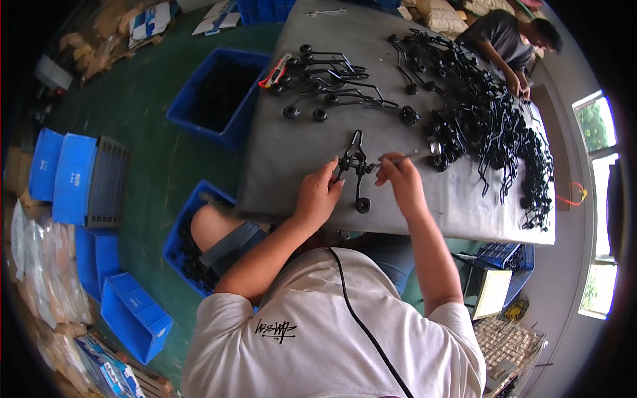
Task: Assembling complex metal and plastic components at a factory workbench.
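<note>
On the grey tabletop in front of me lies a black bent-rod part point(356, 162) with a loop at its far end and a round black roller at its near end. My left hand point(320, 194) is closed on its left side, thumb and fingers around the fitting there. My right hand point(403, 180) pinches a slim silver tool point(403, 158), seemingly a wrench, against the part's right side. The tool's tip is partly hidden by my fingers. Beyond my hands lies a group of similar black rods with rollers point(332, 97).
A large tangled heap of black rod parts point(488, 119) covers the table's right side. A red-handled tool point(272, 76) and a spanner point(326, 12) lie on the table point(292, 149). A blue bin point(232, 136) stands left; another person point(501, 40) works at the far right.
</note>
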`<state>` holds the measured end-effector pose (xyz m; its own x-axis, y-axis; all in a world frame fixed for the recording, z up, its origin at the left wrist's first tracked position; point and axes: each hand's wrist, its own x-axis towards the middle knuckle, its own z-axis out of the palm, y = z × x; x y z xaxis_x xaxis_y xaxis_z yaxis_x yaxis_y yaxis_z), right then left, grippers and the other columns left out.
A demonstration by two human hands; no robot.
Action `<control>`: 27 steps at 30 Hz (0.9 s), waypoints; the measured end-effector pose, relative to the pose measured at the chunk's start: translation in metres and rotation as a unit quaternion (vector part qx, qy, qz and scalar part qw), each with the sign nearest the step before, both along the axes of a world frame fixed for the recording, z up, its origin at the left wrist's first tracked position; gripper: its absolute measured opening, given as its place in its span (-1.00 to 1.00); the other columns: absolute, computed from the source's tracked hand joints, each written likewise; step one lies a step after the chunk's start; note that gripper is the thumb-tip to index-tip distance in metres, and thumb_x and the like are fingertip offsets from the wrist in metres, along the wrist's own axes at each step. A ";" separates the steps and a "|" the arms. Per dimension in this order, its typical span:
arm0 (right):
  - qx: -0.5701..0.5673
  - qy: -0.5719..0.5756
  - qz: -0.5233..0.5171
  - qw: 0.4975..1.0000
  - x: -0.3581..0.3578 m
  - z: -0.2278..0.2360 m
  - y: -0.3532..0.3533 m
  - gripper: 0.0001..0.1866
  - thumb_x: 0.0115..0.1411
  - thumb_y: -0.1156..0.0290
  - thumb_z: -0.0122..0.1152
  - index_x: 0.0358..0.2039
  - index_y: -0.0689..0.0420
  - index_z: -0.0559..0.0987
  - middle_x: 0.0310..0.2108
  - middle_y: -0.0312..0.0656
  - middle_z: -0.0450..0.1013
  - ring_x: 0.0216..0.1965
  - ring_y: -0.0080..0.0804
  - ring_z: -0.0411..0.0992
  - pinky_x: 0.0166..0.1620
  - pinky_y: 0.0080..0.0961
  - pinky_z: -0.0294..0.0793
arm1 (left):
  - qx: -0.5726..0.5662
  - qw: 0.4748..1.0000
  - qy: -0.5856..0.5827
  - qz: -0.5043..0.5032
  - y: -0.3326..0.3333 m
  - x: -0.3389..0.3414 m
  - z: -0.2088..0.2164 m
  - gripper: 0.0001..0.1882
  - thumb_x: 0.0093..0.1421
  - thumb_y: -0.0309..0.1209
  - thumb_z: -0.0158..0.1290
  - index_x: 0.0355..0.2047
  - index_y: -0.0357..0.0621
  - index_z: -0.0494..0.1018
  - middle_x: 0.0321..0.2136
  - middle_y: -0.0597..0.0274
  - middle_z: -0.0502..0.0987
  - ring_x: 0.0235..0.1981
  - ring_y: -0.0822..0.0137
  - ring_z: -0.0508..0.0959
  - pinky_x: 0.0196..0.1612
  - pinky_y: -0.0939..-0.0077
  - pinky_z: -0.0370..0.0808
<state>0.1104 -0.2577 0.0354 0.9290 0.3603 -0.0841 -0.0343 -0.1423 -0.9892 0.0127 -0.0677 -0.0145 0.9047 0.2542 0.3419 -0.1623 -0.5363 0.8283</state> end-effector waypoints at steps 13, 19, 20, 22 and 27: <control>-0.271 -0.053 0.044 0.960 0.052 -0.005 -0.027 -0.64 0.28 0.12 0.15 -0.35 0.22 0.59 -0.50 -0.12 0.51 -0.45 -0.26 0.48 -0.32 -0.35 0.45 | -0.053 0.987 -0.038 0.150 0.072 -0.069 0.024 -0.58 0.27 -0.46 0.17 0.11 -0.32 0.40 -0.17 0.17 0.59 -0.30 0.46 0.53 -0.21 0.54 0.49; -0.416 -0.282 0.006 0.865 0.062 0.021 -0.018 -0.58 0.19 0.22 0.31 0.00 0.13 0.46 -0.28 -0.05 0.57 -0.20 -0.07 0.55 -0.10 -0.16 0.45 | -0.097 0.887 -0.017 0.450 0.204 -0.219 0.005 -0.53 0.28 -0.41 0.19 0.16 -0.29 0.39 -0.34 0.29 0.53 -0.38 0.52 0.43 -0.29 0.61 0.43; -0.396 -0.340 -0.002 0.853 0.077 0.024 -0.013 -0.57 0.19 0.24 0.30 0.01 0.14 0.46 -0.17 -0.03 0.54 -0.11 -0.09 0.53 -0.03 -0.19 0.45 | -0.094 0.863 -0.007 0.497 0.218 -0.239 -0.006 -0.53 0.29 -0.40 0.17 0.17 -0.28 0.39 -0.36 0.28 0.51 -0.39 0.52 0.43 -0.32 0.60 0.42; -0.372 -0.396 -0.008 0.839 0.105 0.018 0.011 -0.56 0.18 0.26 0.30 0.03 0.15 0.47 -0.06 -0.01 0.51 -0.02 -0.10 0.50 0.03 -0.22 0.44 | -0.061 0.817 0.062 0.571 0.247 -0.291 -0.056 -0.53 0.31 -0.40 0.15 0.18 -0.29 0.38 -0.39 0.23 0.51 -0.41 0.45 0.46 -0.32 0.53 0.45; -0.445 -0.451 0.005 0.774 0.160 -0.013 0.071 -0.42 0.09 0.33 0.32 0.15 0.11 0.45 0.09 -0.01 0.42 0.14 0.00 0.39 0.19 -0.20 0.40 | 0.112 0.764 0.204 0.602 0.248 -0.372 -0.182 -0.46 0.17 -0.30 0.19 0.11 -0.36 0.44 -0.18 -0.13 0.62 -0.16 -0.03 0.60 -0.05 0.17 0.49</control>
<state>0.2708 -0.1868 0.0224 0.7520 0.5402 0.3777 0.6183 -0.7767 -0.1201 -0.3593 0.1799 -0.1965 0.1048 0.9626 0.2499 0.8072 -0.2291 0.5441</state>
